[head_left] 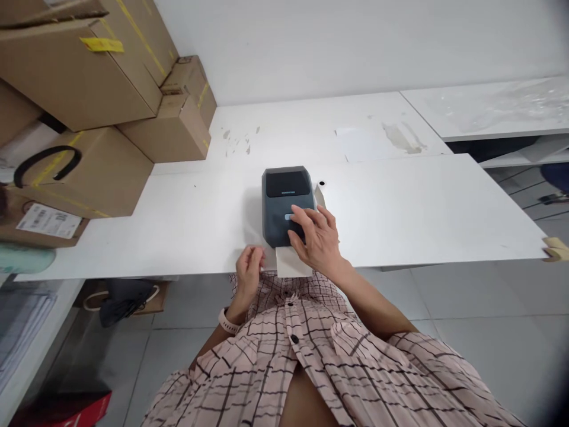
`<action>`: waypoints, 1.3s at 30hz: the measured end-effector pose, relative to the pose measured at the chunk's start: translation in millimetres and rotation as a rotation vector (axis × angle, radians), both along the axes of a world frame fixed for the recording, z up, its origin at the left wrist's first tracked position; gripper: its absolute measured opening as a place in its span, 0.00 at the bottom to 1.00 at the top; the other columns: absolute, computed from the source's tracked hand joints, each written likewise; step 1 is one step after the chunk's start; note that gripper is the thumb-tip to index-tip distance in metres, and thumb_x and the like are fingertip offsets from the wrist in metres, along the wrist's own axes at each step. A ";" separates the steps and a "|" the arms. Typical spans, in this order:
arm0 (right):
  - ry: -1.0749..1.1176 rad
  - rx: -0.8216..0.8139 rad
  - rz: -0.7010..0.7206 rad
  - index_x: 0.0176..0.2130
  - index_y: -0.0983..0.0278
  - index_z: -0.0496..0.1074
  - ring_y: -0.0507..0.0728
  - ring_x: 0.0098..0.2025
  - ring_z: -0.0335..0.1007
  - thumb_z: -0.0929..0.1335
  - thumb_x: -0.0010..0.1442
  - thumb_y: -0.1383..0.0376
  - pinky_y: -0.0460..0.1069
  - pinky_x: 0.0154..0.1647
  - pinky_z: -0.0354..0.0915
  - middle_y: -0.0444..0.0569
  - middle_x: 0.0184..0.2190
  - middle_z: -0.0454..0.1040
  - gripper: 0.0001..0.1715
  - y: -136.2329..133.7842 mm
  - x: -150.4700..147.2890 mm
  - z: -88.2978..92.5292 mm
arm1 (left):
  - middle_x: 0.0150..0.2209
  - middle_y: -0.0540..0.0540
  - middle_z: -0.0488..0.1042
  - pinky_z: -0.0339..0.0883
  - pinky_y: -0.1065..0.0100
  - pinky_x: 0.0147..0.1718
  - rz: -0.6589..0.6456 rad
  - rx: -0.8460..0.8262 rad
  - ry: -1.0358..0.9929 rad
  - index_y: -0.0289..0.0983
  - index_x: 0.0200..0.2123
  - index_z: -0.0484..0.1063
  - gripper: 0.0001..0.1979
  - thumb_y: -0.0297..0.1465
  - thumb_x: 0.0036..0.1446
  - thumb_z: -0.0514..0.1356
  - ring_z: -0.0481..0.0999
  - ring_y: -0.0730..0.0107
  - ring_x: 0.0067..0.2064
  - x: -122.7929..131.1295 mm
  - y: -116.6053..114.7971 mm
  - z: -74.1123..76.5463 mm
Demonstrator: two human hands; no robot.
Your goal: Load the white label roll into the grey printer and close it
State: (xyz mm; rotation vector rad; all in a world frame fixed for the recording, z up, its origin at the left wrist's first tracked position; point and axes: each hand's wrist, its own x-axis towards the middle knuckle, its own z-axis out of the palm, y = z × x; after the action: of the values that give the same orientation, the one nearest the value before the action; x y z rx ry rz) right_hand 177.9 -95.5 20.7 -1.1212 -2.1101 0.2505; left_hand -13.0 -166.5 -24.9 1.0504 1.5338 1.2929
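Observation:
A dark blue-grey label printer (278, 222) with a glossy black window stands on the white table near its front edge. My right hand (319, 240) lies over the printer's right front part, fingers apart and bent. Its index fingertip is at the small light-blue button (288, 217). A strip of white label paper (293, 263) sticks out of the printer's front and reaches past the table edge. Left of that strip, my left hand (250, 270) rests at the table edge with its fingers curled in and nothing visible in them.
Behind the printer's right side is a small paper roll (322, 184). Cardboard boxes (89, 77) are stacked on the left, with a black curved band (47, 155) on one. A white sheet (355, 144) lies towards the wall. Clear plastic wrap (524, 104) is at the far right.

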 end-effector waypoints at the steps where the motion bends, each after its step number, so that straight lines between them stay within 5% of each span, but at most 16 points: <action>1: -0.026 -0.021 0.010 0.72 0.55 0.56 0.68 0.59 0.72 0.60 0.73 0.58 0.69 0.73 0.52 0.51 0.52 0.81 0.31 0.8 -2.5 3.4 | 0.34 0.48 0.76 0.67 0.69 0.29 0.047 0.035 0.031 0.42 0.38 0.76 0.17 0.49 0.65 0.59 0.73 0.70 0.31 -1.3 4.5 2.2; 3: -0.046 -0.052 0.036 0.67 0.57 0.64 0.67 0.56 0.74 0.58 0.73 0.58 0.69 0.73 0.53 0.53 0.48 0.82 0.27 4.0 -5.6 9.8 | 0.48 0.43 0.79 0.74 0.66 0.41 0.089 0.110 0.084 0.43 0.49 0.76 0.18 0.49 0.66 0.58 0.79 0.63 0.47 0.0 15.7 6.8; 6: 0.080 -0.082 0.037 0.63 0.55 0.69 0.66 0.54 0.75 0.60 0.73 0.55 0.68 0.72 0.57 0.51 0.43 0.82 0.24 9.1 -1.8 10.2 | 0.67 0.42 0.69 0.68 0.57 0.63 0.025 0.169 0.074 0.45 0.63 0.69 0.26 0.49 0.67 0.57 0.68 0.54 0.68 9.2 30.7 12.2; 9: 0.395 -0.176 -0.066 0.68 0.52 0.62 0.65 0.64 0.70 0.62 0.72 0.50 0.67 0.70 0.61 0.51 0.57 0.77 0.29 8.5 9.5 -6.3 | 0.76 0.45 0.56 0.60 0.58 0.70 -0.062 0.133 -0.004 0.47 0.72 0.58 0.33 0.50 0.68 0.56 0.57 0.54 0.75 18.0 35.9 12.5; 12: 0.598 -0.358 -0.138 0.71 0.48 0.57 0.66 0.73 0.58 0.60 0.72 0.43 0.69 0.72 0.58 0.49 0.72 0.62 0.35 4.0 16.6 -30.3 | 0.78 0.48 0.49 0.58 0.59 0.72 -0.112 0.111 -0.040 0.49 0.75 0.50 0.37 0.51 0.69 0.53 0.52 0.56 0.77 21.0 35.1 7.7; 18: 0.653 -0.494 -0.138 0.74 0.47 0.54 0.67 0.78 0.47 0.55 0.70 0.36 0.70 0.78 0.45 0.45 0.75 0.56 0.41 -1.8 12.5 -50.3 | 0.78 0.47 0.47 0.55 0.57 0.74 -0.088 0.161 -0.046 0.49 0.76 0.47 0.38 0.55 0.69 0.49 0.50 0.57 0.78 26.1 36.9 -6.1; 32: 0.636 -0.480 -0.133 0.73 0.51 0.54 0.64 0.75 0.53 0.52 0.72 0.40 0.67 0.76 0.52 0.49 0.74 0.57 0.39 0.7 15.8 -47.9 | 0.79 0.49 0.43 0.48 0.54 0.76 -0.037 0.172 0.118 0.48 0.74 0.56 0.40 0.60 0.67 0.42 0.39 0.57 0.79 16.2 44.3 -9.3; 39: 0.591 -0.381 -0.080 0.75 0.51 0.51 0.63 0.76 0.51 0.47 0.73 0.42 0.66 0.76 0.52 0.47 0.75 0.56 0.40 26.0 24.5 -27.3 | 0.79 0.54 0.44 0.47 0.55 0.76 -0.085 0.298 0.032 0.51 0.74 0.54 0.39 0.60 0.67 0.39 0.45 0.57 0.79 11.8 63.5 19.8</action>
State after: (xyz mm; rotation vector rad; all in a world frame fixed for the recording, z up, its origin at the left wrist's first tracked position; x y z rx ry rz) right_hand 202.4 -69.4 -6.6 -1.1604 -1.5207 0.8606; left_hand -1.3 -103.0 -5.1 1.3147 1.3295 1.4809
